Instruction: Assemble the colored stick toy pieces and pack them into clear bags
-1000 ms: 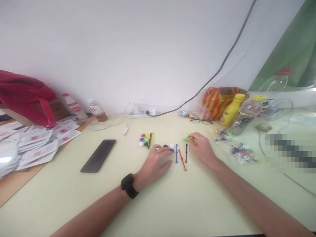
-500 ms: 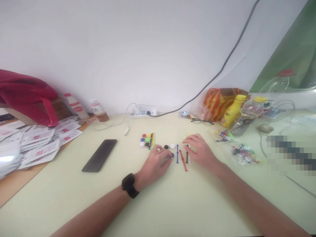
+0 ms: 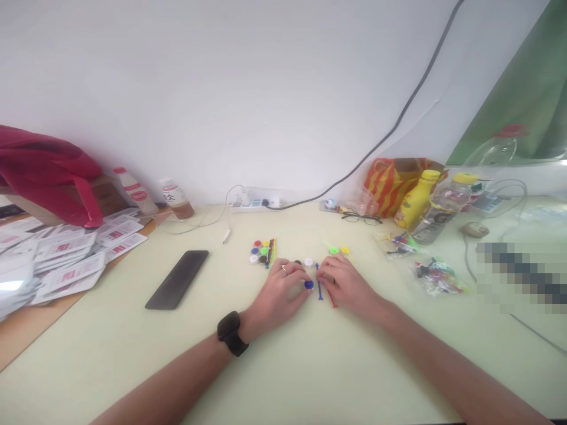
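My left hand [image 3: 281, 292], with a ring and a black watch, pinches a small blue disc [image 3: 309, 284] at the table. Just to its right, the fingertips of my right hand [image 3: 349, 283] close on a thin blue arrow-shaped stick [image 3: 319, 289]. A red stick [image 3: 332, 301] lies partly under that hand. Beyond the hands are a white disc [image 3: 309, 262], a partly covered black disc [image 3: 298, 262], a green disc [image 3: 333, 251] and a yellow one [image 3: 345, 251]. Left of them, several coloured discs [image 3: 254, 251] sit in rows beside a bundle of coloured sticks [image 3: 271, 252].
A black phone [image 3: 177, 280] lies to the left, near stacked white packets [image 3: 71, 254]. Bags of small coloured parts [image 3: 438, 276] rest on the right. Glasses [image 3: 362, 218], a yellow bottle [image 3: 416, 199] and a power strip [image 3: 252, 203] stand along the wall.
My right hand has moved left and slightly nearer, onto the blue stick, which has shifted toward me. The blue disc at my left hand has come slightly nearer. Green and yellow discs are now uncovered.
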